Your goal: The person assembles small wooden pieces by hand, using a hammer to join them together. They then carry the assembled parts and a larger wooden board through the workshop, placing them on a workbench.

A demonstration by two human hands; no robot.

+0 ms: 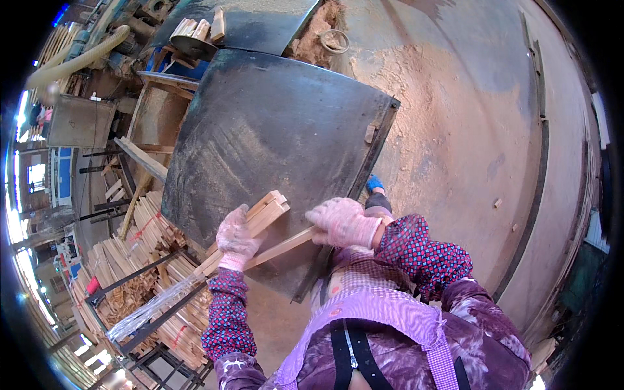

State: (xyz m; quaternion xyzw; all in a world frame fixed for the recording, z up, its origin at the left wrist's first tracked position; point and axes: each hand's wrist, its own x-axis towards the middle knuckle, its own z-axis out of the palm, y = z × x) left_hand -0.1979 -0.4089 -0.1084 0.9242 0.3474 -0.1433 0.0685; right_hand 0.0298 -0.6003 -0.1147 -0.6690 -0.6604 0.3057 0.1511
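My left hand (237, 239), in a pinkish-white work glove, is closed around a few pale wooden strips (268, 213) held over the near edge of the dark metal table (260, 123). Their cut ends point up and to the right. Gloved in the same way, my right hand (343, 222) grips the end of a single wooden strip (283, 247). That strip slants down to the left and passes under my left hand, where its far part is hidden. Patterned sleeve covers reach to both wrists.
Stacked wooden strips (146, 260) fill a metal rack (136, 270) at the lower left. A round saw blade (193, 47) with wood pieces beside it is at the far left. Sawdust (416, 97) covers the floor to the right. A wood offcut (370, 134) lies on the table's right edge.
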